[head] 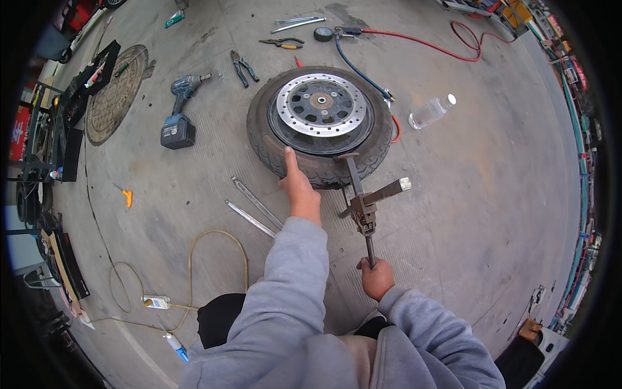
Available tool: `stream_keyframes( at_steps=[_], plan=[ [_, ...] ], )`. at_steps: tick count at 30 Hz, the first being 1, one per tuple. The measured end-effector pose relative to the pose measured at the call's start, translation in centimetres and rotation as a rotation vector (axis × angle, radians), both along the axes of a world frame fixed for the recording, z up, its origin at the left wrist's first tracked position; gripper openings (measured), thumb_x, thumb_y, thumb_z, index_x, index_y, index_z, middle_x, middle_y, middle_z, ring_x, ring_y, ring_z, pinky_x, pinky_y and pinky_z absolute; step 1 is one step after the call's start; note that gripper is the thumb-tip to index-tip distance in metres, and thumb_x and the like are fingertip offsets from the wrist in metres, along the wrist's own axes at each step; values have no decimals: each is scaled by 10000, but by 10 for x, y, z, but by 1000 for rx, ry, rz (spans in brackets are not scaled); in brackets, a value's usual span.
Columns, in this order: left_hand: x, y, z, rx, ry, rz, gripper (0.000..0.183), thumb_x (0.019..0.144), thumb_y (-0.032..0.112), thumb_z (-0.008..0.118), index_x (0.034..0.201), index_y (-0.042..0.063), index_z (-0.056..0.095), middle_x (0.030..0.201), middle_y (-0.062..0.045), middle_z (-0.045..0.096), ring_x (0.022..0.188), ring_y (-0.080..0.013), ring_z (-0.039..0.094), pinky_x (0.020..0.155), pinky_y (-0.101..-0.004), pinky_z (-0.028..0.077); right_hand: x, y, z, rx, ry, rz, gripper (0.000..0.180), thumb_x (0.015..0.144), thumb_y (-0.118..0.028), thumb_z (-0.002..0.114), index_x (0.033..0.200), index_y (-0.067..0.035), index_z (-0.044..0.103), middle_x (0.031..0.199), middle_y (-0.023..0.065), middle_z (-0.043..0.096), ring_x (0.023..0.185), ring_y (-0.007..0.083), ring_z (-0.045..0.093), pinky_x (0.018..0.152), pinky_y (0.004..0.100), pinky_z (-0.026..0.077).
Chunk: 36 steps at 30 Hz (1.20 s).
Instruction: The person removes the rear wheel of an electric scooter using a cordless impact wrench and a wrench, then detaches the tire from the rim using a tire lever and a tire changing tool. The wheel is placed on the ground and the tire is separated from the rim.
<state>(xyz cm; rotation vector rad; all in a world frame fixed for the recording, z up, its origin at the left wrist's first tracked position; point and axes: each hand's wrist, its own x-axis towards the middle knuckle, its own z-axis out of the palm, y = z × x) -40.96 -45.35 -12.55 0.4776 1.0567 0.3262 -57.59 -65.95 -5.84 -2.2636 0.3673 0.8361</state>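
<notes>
A motorcycle wheel with a black tyre (272, 153) lies flat on the ground, its drilled brake disc (320, 130) facing up. My left hand (302, 190) is at the tyre's near left edge, one digit extended over the sidewall; the other fingers are mostly hidden. My right hand (378, 279) grips the handle rod of a metal bead breaker (363, 211). The tool's flat foot (348, 156) rests on the tyre sidewall close to the rim. A short bar with a worn pale end sticks out to its right. Two tyre levers (252, 219) lie left of my left forearm.
Left of the wheel are a cordless impact wrench (181, 112) and pliers (244, 68). Beyond it lie yellow-handled pliers (282, 43), wrenches (299, 23) and a tyre inflator gauge (324, 34) with a red hose (418, 41). A plastic bottle (431, 112) lies to the right.
</notes>
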Motion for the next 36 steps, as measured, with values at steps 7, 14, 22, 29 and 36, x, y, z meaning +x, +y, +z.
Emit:
stream_keyframes(
  at_steps=[7,14,22,29,36],
  plan=[
    [11,29,-16,43,64,-109,974,822,383,758,1413,-145,193,1446,-240,366,1250,-335,486,1012,-461,443,-4,-13,-18,-163,113,-49,381,918,-354,565,806,-20,710,730,218,663,742,396,659,704,462,508],
    [11,32,1,-30,185,-219,1013,811,468,742,1449,-76,174,1501,-188,307,1322,-333,407,1089,-486,343,13,-4,-20,-300,255,-110,398,901,-377,541,877,-18,711,891,258,668,876,441,640,802,504,510],
    [0,34,-4,60,211,-335,917,839,580,662,1376,-104,371,1390,-190,458,1213,-285,511,1028,-456,403,0,10,-20,-352,122,-141,312,892,-346,562,819,-82,710,791,228,661,780,439,637,741,526,507],
    [-1,39,-7,65,192,-336,739,907,601,553,1406,72,423,1422,-83,477,1254,-268,495,1034,-466,402,2,28,-102,-213,-232,-158,335,925,-317,558,724,-71,666,668,214,617,627,445,595,595,529,474],
    [0,32,4,122,101,-368,679,924,522,582,1268,-57,504,1276,-131,566,1083,-263,607,897,-428,514,16,22,-76,-16,-99,-218,374,920,-332,556,766,-13,673,759,251,639,736,458,621,661,520,489]
  ],
)
